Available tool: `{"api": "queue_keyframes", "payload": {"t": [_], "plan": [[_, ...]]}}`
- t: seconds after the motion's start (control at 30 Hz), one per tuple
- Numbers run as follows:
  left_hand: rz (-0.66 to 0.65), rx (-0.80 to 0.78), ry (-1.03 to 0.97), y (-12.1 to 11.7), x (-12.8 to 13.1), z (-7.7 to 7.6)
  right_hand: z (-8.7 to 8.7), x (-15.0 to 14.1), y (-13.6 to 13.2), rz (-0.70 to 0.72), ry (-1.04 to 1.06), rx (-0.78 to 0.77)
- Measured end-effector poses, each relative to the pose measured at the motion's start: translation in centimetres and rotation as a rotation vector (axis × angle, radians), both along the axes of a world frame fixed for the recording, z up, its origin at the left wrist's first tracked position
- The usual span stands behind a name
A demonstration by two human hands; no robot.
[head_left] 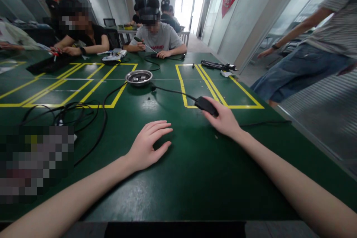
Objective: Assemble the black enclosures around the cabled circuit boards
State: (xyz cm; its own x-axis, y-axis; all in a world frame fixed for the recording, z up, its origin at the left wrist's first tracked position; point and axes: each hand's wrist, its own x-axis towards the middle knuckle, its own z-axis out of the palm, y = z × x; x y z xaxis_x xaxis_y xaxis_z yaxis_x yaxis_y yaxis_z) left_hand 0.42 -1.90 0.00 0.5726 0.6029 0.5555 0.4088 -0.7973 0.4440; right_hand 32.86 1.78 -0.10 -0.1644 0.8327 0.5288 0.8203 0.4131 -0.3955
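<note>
In the head view, my right hand [223, 117] grips a black power adapter [206, 106], with the thumb and fingers round its right end. From the adapter's far end a thin black cord [175, 92] runs left to a dark connector [153, 87] near the metal bowl. Another black cable [264, 123] stretches to the right from behind my right wrist. My left hand [150, 145] is over the green table [178, 182], palm down, fingers extended and thumb apart, holding nothing. Whether it touches the tabletop, I cannot tell.
A shiny metal bowl [138, 78] holds small metal parts. Coiled black cables [75, 113] lie at left, beside a blurred-out patch. Yellow tape [223, 107] marks the table. A black tool-like object [217, 66] lies far right. Across the table, a person [156, 41] holds a screwdriver; another person stands at right.
</note>
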Motion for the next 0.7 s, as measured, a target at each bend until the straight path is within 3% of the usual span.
{"api": "queue_keyframes", "payload": {"t": [0.13,0.27,0.5,0.7], "plan": [[-0.047,-0.004,0.022,0.1,0.1,-0.4,0.0,4.2,2.4,-0.360,0.241,0.041],[-0.065,-0.038,0.040,0.2,0.1,-0.5,-0.3,7.3,3.5,-0.558,0.317,0.060],[-0.062,-0.083,0.052,0.3,0.0,-0.4,-2.2,9.8,4.0,-0.670,0.254,0.007],[-0.065,-0.106,0.070,0.3,0.0,-0.2,-2.2,10.4,4.0,-0.683,0.210,0.056]]}}
